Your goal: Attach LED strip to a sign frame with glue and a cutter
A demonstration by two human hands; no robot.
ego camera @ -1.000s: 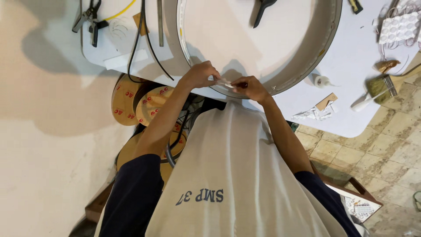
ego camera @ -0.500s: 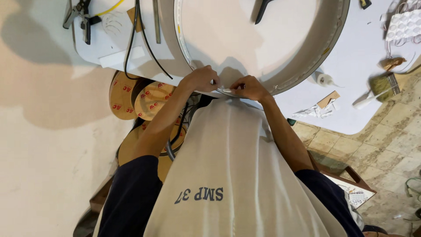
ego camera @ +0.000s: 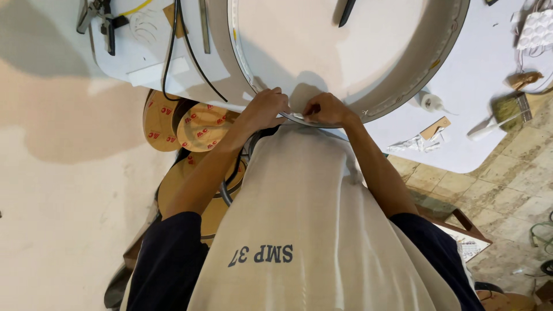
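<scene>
Both hands (ego camera: 296,109) closer together, pinching smooth round ring (ego camera: 403,86) rim.

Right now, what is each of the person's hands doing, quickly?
Left hand: fingers closed, pinching the near rim of the big round white drum.
Right hand: fingers closed, pinching the same rim right beside it.

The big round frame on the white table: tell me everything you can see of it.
The big round frame is a wide, shallow ring with a white flat inside and a greyish, metal-looking rim wall. It lies flat on the white table, its far part cut off by the picture's top edge. A pale strip runs along the inner wall at the left. A dark tool rests inside it. At its near edge, the left hand and right hand both pinch the rim, close together, and cast a shadow on the white face.
</scene>
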